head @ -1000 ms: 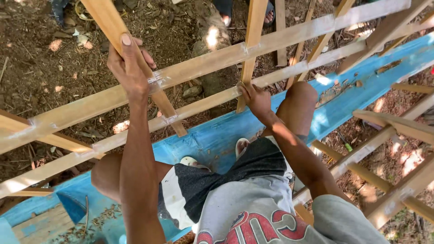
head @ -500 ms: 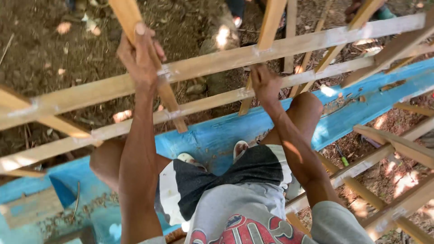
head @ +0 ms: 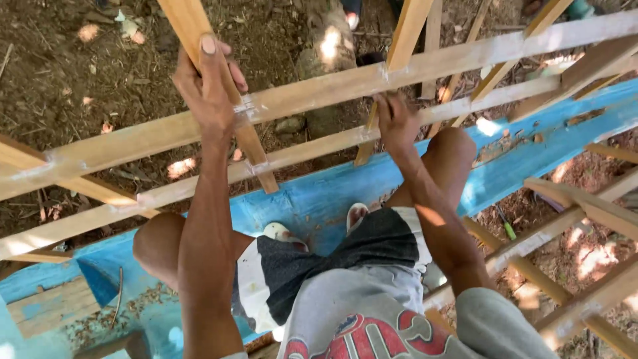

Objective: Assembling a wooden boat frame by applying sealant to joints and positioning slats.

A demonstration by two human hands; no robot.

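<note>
A frame of pale wooden slats runs across the view. My left hand (head: 207, 83) is wrapped around an upright slat (head: 219, 80) where it crosses the upper long rail (head: 399, 70). My right hand (head: 397, 121) grips another upright slat (head: 379, 126) at its joint with the lower long rail (head: 312, 149). Whitish glue or binding shows at the joints. I squat on a blue painted wooden beam (head: 319, 199), knees bent, with white sandals under me.
More slats (head: 565, 199) slope down at the right. A green-handled tool (head: 507, 229) lies on the dirt by the beam. Wood shavings (head: 100, 319) collect in the blue hull at lower left. Bare soil and leaf litter surround everything.
The view has shifted slightly, so the frame and hands sit a little lower and nearer. Both hands keep their grips on the same slats.
</note>
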